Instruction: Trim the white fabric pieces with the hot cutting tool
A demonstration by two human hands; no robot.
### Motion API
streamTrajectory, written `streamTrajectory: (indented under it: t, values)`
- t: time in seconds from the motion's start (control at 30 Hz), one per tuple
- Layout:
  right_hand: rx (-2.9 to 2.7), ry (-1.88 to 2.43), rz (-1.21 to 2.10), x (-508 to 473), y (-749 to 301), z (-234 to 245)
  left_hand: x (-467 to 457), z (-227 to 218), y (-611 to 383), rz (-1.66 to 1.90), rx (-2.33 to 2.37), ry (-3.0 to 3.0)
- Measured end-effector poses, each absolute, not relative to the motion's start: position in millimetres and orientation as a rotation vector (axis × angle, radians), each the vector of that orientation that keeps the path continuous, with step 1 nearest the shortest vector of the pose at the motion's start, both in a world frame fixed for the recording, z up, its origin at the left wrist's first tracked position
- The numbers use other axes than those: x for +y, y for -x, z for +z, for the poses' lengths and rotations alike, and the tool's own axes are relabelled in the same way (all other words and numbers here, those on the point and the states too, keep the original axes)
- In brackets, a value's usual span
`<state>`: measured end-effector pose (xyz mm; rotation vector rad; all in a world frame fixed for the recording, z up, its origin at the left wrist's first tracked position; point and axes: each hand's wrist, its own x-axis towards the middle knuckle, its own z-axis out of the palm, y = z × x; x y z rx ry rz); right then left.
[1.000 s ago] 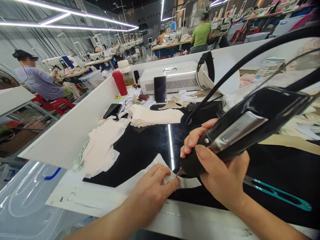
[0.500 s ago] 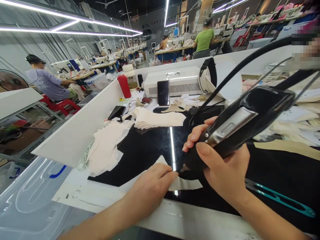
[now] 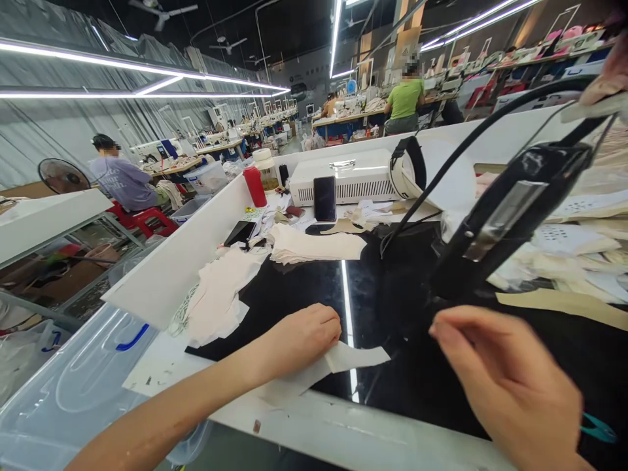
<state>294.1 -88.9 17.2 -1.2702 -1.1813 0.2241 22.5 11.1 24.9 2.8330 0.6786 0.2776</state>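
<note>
My left hand (image 3: 300,337) rests with curled fingers on a narrow white fabric piece (image 3: 356,357), holding it down near the front edge of the glossy black worktop (image 3: 304,291). My right hand (image 3: 510,379) hovers low at the right, fingers stretched out toward the left, holding nothing; it is slightly blurred. Just above it a black handheld tool with a metal plate (image 3: 510,216) hangs free on its black cable (image 3: 471,134), tilted up to the right.
Teal thread snips (image 3: 596,428) lie at the right edge. Stacked cream fabric (image 3: 316,245), a phone (image 3: 324,198) leaning on a white machine box (image 3: 348,171), a red bottle (image 3: 256,186) and a white side partition (image 3: 171,268) surround the worktop. A clear plastic bin (image 3: 73,392) is at the lower left. People sit at far tables.
My right hand has let go of the black tool and dropped lower; the tool swung up and to the right. My left hand's fingers curled on the fabric piece.
</note>
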Motion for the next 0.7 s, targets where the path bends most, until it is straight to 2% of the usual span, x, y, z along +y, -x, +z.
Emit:
streamTrajectory:
  t: [0.17,0.37,0.53,0.7]
  values:
    - [-1.612,1.218,0.629,-74,-279,7,18,42,-24,0.376,0.981,-2.420]
    - [-1.412,1.118,1.175,-31,-245,6,29,56,-29,0.676,1.012,-1.844]
    - [-1.338,1.171,1.194,-1,-238,5,29,44,-31,0.650,1.012,-1.443]
    - [-1.420,1.168,1.185,23,-236,6,42,36,-35,0.743,1.006,-1.411]
